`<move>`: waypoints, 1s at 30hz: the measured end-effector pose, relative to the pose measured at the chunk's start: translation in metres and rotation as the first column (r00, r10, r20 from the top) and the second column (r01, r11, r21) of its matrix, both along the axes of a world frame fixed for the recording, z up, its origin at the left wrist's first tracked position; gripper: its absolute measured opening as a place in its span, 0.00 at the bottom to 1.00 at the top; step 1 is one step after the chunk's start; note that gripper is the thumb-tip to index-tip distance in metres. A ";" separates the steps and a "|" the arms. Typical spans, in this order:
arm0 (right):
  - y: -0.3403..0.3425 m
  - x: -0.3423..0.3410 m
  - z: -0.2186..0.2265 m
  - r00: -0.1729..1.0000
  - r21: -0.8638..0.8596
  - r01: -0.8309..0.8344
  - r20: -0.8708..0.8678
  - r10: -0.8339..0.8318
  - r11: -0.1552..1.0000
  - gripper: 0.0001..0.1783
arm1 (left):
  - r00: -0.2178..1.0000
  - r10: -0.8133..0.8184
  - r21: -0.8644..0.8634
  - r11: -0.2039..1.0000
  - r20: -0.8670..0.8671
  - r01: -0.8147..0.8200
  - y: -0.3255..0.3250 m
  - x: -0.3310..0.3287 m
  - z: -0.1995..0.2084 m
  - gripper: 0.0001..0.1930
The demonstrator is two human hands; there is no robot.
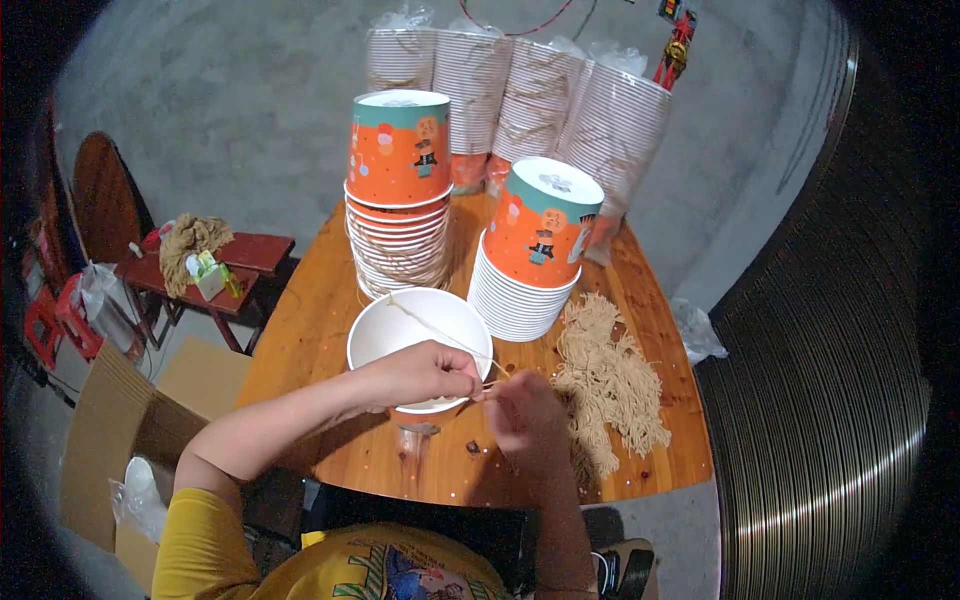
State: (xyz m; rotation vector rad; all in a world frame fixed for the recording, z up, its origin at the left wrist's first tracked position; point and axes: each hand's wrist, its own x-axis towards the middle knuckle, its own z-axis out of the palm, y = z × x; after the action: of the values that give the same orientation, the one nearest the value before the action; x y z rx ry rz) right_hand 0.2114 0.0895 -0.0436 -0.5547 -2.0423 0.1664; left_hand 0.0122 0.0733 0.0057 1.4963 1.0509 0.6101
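Note:
A paper bucket (377,335), white inside and orange outside, stands mouth up at the near middle of the wooden table. A thin beige string (428,326) runs across its mouth toward my hands. Over the bucket's right rim, my left hand (425,375) is closed, thumb and fingers pinching the string. Just right of it, my right hand (525,412) is closed too, somewhat blurred, with the string at its fingertips. The two hands nearly touch. A loose heap of beige strings (610,385) lies right of my right hand.
Behind the bucket stand two upside-down stacks of orange-and-green buckets, one left (400,165) and one right (540,235). Several bagged stacks (530,100) line the table's far end. A cardboard box (110,430) is at left, a red bench (255,250) beyond, a ribbed shutter (820,400) at right.

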 end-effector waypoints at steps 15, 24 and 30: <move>-0.039 -0.032 -0.005 0.977 -0.406 0.075 -0.152 -0.149 0.911 0.05 | 0.985 -0.055 -0.160 0.984 0.166 0.082 0.008 -0.006 -0.012 0.07; -0.042 -0.033 0.001 0.979 -0.156 0.164 -0.095 -0.180 0.974 0.07 | 0.922 0.104 -0.413 0.908 0.372 0.064 0.001 -0.012 -0.004 0.10; -0.043 -0.025 -0.007 0.966 -0.453 0.163 -0.105 -0.234 0.877 0.06 | 0.950 0.131 -0.310 0.950 0.284 -0.038 0.001 -0.011 -0.007 0.13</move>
State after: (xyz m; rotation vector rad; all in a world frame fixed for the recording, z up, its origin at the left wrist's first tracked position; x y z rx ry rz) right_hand 0.1866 0.0467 -0.0508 -0.9989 -1.7802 0.5428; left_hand 0.0014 0.0740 -0.0011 1.0567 0.9256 0.6815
